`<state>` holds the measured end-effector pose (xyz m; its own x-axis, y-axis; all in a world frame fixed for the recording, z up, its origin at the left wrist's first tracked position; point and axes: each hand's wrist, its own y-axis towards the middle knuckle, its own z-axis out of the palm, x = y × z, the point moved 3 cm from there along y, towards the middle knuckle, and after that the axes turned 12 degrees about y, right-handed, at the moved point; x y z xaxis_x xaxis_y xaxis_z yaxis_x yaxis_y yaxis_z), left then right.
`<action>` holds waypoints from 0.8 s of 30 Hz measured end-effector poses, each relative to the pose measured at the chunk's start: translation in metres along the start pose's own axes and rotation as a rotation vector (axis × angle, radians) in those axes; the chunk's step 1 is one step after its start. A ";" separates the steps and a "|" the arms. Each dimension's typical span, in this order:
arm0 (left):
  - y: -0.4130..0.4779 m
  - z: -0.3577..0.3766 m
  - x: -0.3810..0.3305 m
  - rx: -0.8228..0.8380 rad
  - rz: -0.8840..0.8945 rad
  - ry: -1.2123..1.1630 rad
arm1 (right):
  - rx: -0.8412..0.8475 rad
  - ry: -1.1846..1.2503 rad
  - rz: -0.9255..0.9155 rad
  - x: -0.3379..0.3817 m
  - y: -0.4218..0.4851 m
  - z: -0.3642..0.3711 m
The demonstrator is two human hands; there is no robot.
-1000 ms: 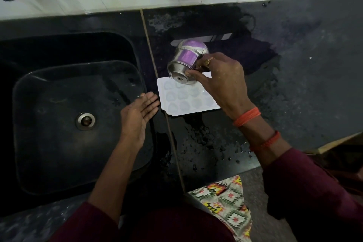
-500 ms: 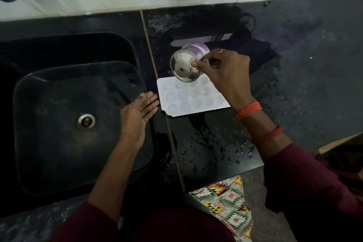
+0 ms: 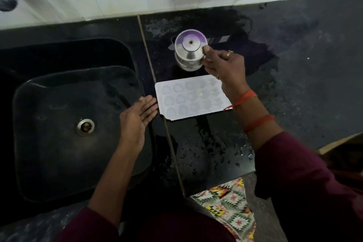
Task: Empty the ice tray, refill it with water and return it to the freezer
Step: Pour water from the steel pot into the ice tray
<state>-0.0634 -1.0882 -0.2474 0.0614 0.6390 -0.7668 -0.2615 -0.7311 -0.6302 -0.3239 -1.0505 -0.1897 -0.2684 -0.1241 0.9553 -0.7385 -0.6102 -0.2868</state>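
The white plastic ice tray (image 3: 188, 97) lies flat on the wet black stone counter (image 3: 294, 65), beside the dark sink (image 3: 59, 124); the right hand (image 3: 224, 65) grips a small shiny steel cup (image 3: 189, 51) beyond it; the left hand (image 3: 135, 120), fingers straight, is just beside its left edge.

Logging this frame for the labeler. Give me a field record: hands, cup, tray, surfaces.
left hand: open, flat over the sink edge, fingertips at the tray's left end; contact unclear
right hand: holds the cup by its side
cup: steel, beyond the tray's far edge, not over it
tray: white, flat on the counter, right of the sink
tray fill: cannot tell
counter: dark, wet, droplets near the front edge
sink: black, drain showing
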 end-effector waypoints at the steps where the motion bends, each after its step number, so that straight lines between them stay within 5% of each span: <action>1: 0.000 0.001 0.000 0.001 0.000 0.001 | -0.005 0.047 0.025 -0.003 0.003 0.001; 24: 0.001 0.010 0.000 0.000 -0.003 0.013 | -0.098 0.316 0.142 -0.036 0.024 0.030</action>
<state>-0.0729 -1.0865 -0.2470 0.0751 0.6383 -0.7661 -0.2611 -0.7289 -0.6329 -0.3138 -1.0842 -0.2293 -0.5393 0.0553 0.8403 -0.7320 -0.5241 -0.4353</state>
